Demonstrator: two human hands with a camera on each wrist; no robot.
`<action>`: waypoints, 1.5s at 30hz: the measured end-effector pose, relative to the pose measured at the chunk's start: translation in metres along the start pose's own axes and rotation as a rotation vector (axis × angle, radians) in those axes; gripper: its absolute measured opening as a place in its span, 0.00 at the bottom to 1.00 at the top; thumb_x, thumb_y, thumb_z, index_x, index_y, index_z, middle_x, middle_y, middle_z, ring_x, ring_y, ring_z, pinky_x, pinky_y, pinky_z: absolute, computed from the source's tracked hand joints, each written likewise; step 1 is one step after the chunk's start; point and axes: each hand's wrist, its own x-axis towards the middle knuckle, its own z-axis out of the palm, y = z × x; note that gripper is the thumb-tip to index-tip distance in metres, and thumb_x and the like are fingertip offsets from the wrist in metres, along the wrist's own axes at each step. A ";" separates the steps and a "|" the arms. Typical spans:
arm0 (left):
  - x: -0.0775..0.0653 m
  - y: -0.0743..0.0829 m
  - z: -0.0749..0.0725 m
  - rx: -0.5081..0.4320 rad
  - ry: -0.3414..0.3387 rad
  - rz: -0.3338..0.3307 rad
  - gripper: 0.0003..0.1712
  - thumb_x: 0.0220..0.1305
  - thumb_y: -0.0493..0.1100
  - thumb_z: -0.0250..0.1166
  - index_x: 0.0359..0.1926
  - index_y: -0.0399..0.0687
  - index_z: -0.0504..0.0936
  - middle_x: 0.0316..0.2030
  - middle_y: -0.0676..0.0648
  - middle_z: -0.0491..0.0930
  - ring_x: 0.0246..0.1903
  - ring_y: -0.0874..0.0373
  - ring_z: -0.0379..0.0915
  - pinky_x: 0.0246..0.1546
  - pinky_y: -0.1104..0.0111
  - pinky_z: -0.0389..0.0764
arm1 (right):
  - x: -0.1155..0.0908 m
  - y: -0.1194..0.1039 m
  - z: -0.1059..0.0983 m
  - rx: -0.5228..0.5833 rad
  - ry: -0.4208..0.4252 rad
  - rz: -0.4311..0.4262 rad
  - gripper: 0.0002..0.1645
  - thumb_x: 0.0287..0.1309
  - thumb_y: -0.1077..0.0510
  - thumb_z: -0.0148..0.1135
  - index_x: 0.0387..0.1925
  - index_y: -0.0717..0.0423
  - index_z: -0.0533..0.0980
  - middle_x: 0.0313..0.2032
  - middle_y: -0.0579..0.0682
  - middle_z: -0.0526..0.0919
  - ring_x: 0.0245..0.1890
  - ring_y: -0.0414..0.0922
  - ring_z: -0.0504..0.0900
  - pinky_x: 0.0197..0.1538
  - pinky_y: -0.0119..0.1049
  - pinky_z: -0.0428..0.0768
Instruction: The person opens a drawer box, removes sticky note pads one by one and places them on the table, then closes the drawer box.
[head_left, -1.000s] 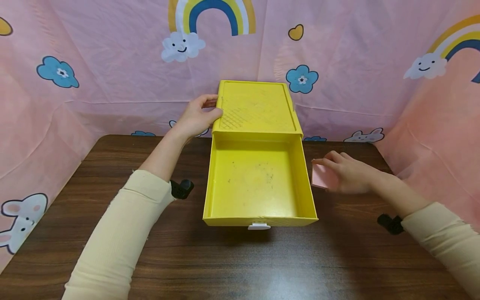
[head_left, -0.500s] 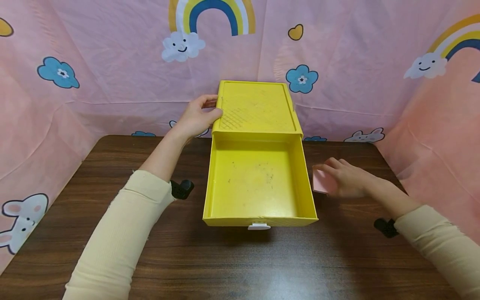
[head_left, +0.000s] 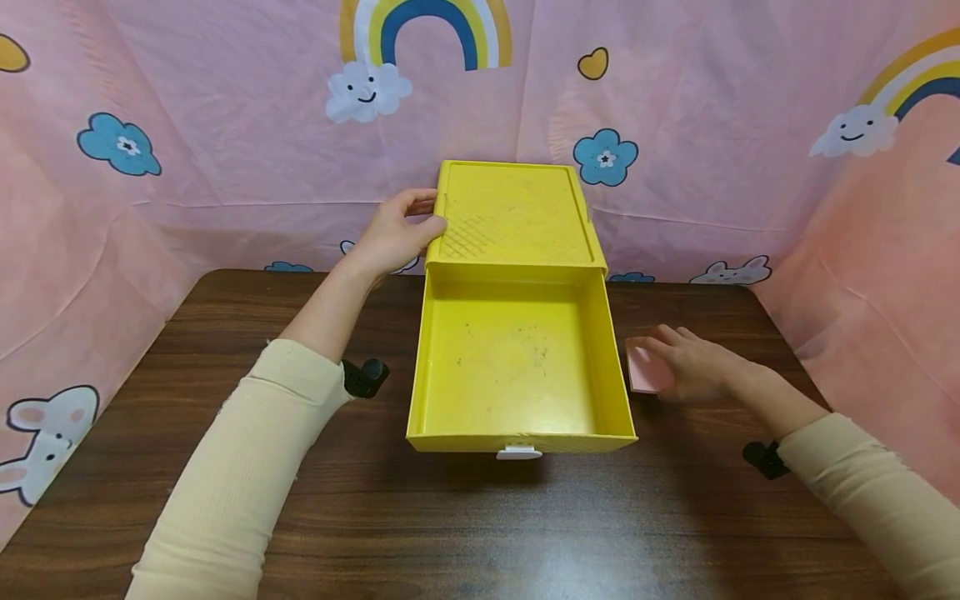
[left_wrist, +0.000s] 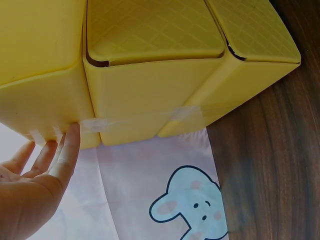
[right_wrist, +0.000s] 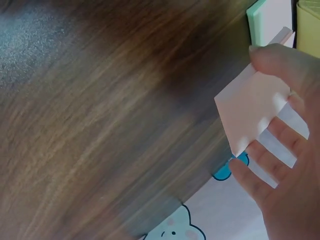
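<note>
In the head view, a yellow plastic drawer unit (head_left: 517, 212) stands at the back of the table with its top drawer (head_left: 517, 358) pulled out. The drawer has a white handle (head_left: 519, 453) and holds nothing. My left hand (head_left: 397, 233) rests on the unit's left side, thumb at the top edge; the left wrist view shows its straight fingers (left_wrist: 71, 150) against the side wall. To the right of the drawer, my right hand (head_left: 693, 364) pinches a square pink sticky-note pad (right_wrist: 255, 100) between thumb and fingers.
A green-edged pad (right_wrist: 270, 20) lies close beside the yellow unit in the right wrist view. Dark wooden table (head_left: 337, 517) spreads in front of the drawer. A pink patterned cloth (head_left: 262, 100) hangs behind and at both sides.
My right hand has shifted slightly down toward the front of the table, still holding the pink sticky-note pad. The left hand and the drawer unit stay where they were.
</note>
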 end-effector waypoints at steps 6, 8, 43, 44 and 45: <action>0.000 0.000 0.000 -0.002 0.001 0.003 0.30 0.63 0.43 0.54 0.66 0.48 0.61 0.62 0.47 0.64 0.51 0.55 0.70 0.44 0.65 0.80 | 0.001 0.001 0.003 0.019 -0.055 0.030 0.47 0.41 0.54 0.70 0.65 0.49 0.62 0.56 0.56 0.66 0.54 0.58 0.67 0.45 0.55 0.76; 0.001 0.000 0.000 -0.003 -0.001 0.002 0.30 0.63 0.43 0.54 0.66 0.48 0.61 0.62 0.47 0.64 0.51 0.55 0.70 0.44 0.65 0.80 | 0.002 0.001 0.004 0.034 -0.077 0.045 0.47 0.42 0.55 0.70 0.65 0.49 0.61 0.58 0.58 0.64 0.56 0.60 0.66 0.47 0.58 0.75; 0.000 0.001 -0.001 -0.009 -0.010 -0.009 0.30 0.63 0.44 0.54 0.67 0.50 0.61 0.62 0.46 0.63 0.52 0.55 0.70 0.45 0.64 0.79 | 0.003 0.002 0.016 0.100 -0.237 0.049 0.46 0.48 0.56 0.68 0.67 0.55 0.57 0.59 0.65 0.60 0.57 0.68 0.63 0.51 0.62 0.71; 0.000 0.000 -0.001 -0.010 -0.010 -0.009 0.30 0.63 0.44 0.54 0.66 0.50 0.61 0.62 0.46 0.63 0.52 0.55 0.70 0.45 0.64 0.80 | 0.003 0.002 0.016 0.098 -0.233 0.043 0.46 0.48 0.55 0.68 0.67 0.56 0.57 0.59 0.65 0.60 0.57 0.68 0.63 0.51 0.62 0.71; 0.001 0.000 -0.001 -0.009 -0.009 -0.009 0.30 0.63 0.44 0.54 0.66 0.49 0.61 0.62 0.46 0.63 0.52 0.55 0.70 0.45 0.64 0.80 | 0.003 0.002 0.016 0.096 -0.230 0.039 0.45 0.48 0.55 0.68 0.67 0.56 0.58 0.59 0.65 0.60 0.57 0.68 0.63 0.51 0.62 0.71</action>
